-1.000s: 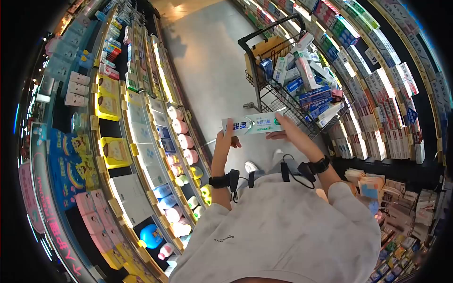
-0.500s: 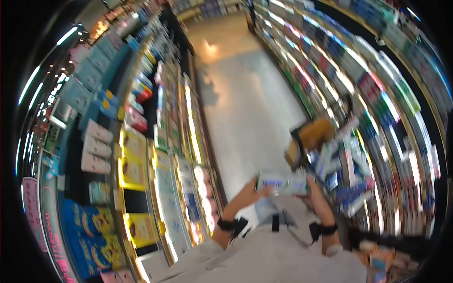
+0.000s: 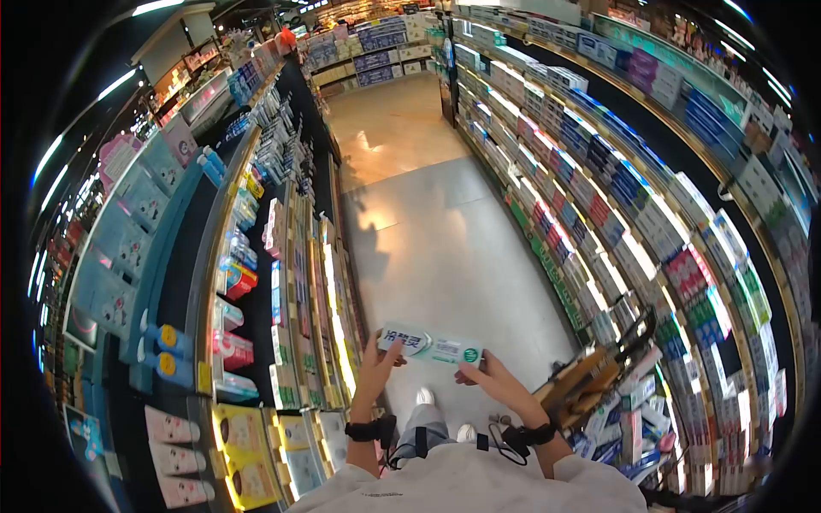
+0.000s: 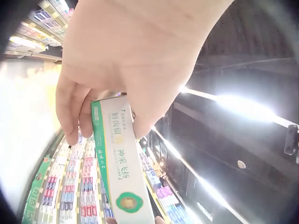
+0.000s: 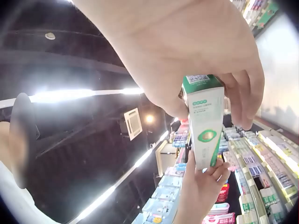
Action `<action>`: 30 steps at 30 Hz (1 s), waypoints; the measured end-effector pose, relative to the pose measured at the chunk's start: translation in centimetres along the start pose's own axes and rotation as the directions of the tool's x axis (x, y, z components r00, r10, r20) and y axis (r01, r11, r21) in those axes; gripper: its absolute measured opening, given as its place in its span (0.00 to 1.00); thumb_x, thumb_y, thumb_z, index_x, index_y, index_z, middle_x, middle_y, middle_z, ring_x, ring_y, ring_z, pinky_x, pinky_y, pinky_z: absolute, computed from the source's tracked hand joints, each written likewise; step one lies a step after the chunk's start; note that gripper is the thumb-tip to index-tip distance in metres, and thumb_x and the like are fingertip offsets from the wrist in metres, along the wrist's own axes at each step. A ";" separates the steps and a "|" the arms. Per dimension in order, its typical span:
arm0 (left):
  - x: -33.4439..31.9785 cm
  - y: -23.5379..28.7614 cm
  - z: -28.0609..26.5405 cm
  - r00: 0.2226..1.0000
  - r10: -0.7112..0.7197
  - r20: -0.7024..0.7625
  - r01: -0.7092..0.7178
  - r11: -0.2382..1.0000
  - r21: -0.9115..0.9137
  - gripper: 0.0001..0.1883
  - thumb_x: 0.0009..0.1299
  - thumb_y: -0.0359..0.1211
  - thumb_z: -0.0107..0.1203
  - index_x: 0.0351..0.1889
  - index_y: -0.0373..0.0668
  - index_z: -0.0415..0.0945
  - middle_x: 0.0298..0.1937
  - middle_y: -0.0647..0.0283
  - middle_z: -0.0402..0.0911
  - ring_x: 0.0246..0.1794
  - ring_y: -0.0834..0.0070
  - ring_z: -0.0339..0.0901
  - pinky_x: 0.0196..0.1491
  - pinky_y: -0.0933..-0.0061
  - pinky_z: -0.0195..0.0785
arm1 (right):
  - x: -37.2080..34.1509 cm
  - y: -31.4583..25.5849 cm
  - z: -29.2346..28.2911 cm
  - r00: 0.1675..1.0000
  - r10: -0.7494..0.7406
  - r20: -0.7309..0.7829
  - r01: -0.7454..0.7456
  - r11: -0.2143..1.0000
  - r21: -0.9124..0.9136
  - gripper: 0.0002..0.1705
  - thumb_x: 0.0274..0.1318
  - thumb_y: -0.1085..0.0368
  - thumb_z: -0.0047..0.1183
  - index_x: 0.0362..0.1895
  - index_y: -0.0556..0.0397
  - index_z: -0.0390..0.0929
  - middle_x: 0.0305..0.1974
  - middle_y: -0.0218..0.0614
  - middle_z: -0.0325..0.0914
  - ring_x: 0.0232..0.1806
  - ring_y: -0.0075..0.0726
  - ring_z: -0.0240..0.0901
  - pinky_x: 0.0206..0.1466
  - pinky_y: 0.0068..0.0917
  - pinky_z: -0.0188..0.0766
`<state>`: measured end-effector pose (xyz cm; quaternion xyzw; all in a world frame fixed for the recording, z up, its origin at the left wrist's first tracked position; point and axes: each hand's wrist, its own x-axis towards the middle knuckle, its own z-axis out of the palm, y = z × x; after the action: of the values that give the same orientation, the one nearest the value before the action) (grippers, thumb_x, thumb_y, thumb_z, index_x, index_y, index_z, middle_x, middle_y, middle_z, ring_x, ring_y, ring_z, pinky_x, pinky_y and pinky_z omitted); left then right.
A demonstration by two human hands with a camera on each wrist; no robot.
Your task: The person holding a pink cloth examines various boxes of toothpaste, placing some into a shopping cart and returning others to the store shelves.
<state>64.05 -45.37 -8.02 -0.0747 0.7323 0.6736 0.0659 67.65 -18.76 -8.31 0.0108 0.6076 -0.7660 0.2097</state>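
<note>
A white and green toothpaste box (image 3: 440, 349) with dark blue lettering spans both hands in front of the body. My left hand (image 3: 373, 369) grips its left end, thumb on the printed face; in the left wrist view that thumb and the fingers (image 4: 74, 109) lie on opposite sides of the box (image 4: 124, 154). At the other end, my right hand (image 3: 503, 382) pinches the lower right corner. The right wrist view shows the box's green end flap (image 5: 202, 83) close under the right palm, with the left hand (image 5: 198, 193) at the far end.
A shopping cart loaded with boxed goods (image 3: 637, 419) stands to the right, a brown carton (image 3: 590, 380) at its near top. Lit shelves (image 3: 590, 197) line the right side. More shelves (image 3: 248, 342) with packaged goods run along the left. Grey floor (image 3: 445, 239) stretches ahead.
The head view has lifted towards the aisle's far end, and the cart now appears lower right. Both hands keep hold of the toothpaste box throughout.
</note>
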 end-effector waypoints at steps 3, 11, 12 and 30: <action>8.2 -1.0 -3.2 0.999 -0.006 -0.039 0.004 0.999 -0.037 0.27 0.77 0.41 0.58 0.67 0.34 0.67 0.43 0.57 0.84 0.34 0.74 0.83 0.41 0.72 0.78 | 9.2 -1.2 -0.2 0.997 -0.040 0.068 0.054 0.976 -0.211 0.33 0.67 0.50 0.59 0.61 0.66 0.68 0.46 0.40 0.81 0.45 0.28 0.78 0.50 0.26 0.74; 31.4 1.5 -10.0 0.972 0.225 -0.070 -0.219 0.972 0.083 0.28 0.71 0.36 0.65 0.67 0.36 0.72 0.50 0.57 0.81 0.45 0.72 0.81 0.46 0.73 0.78 | 32.3 -9.1 -0.8 0.997 -0.004 0.077 0.038 0.892 -0.449 0.35 0.63 0.51 0.63 0.63 0.65 0.70 0.50 0.43 0.82 0.48 0.31 0.79 0.53 0.28 0.75; 33.8 2.8 -10.4 0.969 0.241 -0.052 -0.232 0.963 0.139 0.28 0.71 0.37 0.66 0.67 0.37 0.73 0.50 0.57 0.80 0.46 0.72 0.81 0.46 0.74 0.78 | 34.4 -10.0 -1.2 0.997 -0.026 0.067 0.053 0.895 -0.443 0.35 0.64 0.52 0.62 0.63 0.66 0.70 0.50 0.44 0.82 0.48 0.32 0.80 0.53 0.29 0.75; 84.7 13.9 10.9 0.966 0.183 0.183 -0.207 0.970 0.128 0.25 0.71 0.42 0.66 0.59 0.36 0.77 0.52 0.56 0.83 0.50 0.68 0.81 0.46 0.70 0.77 | 69.6 -24.9 -29.5 0.908 -0.245 -0.341 0.192 0.964 -0.182 0.31 0.60 0.61 0.67 0.59 0.64 0.68 0.45 0.50 0.84 0.46 0.37 0.84 0.48 0.28 0.79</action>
<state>-21.80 -35.08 -12.06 0.0605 0.7751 0.6254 0.0664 -11.15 -8.23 -11.83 0.0676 0.6870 -0.7234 0.0078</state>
